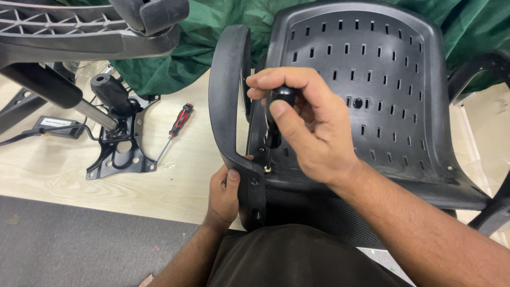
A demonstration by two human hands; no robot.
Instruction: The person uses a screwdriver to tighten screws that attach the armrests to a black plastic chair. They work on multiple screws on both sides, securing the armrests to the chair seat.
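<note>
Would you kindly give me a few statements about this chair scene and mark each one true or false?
1. The right hand grips a black-handled screwdriver. True.
2. The left hand rests flat on the floor. False: it holds the lower part of the black armrest.
3. A red-and-black screwdriver lies on the floor. True.
4. The chair seat shell is solid white. False: it is black with rows of slots.
5. Green cloth lies behind the chair parts. True.

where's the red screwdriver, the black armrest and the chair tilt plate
red-and-black screwdriver (181, 120), head view, on its handle
black armrest (222, 90), head view, on its curved outer loop
chair tilt plate (118, 155), head view, on its flat metal base
</note>
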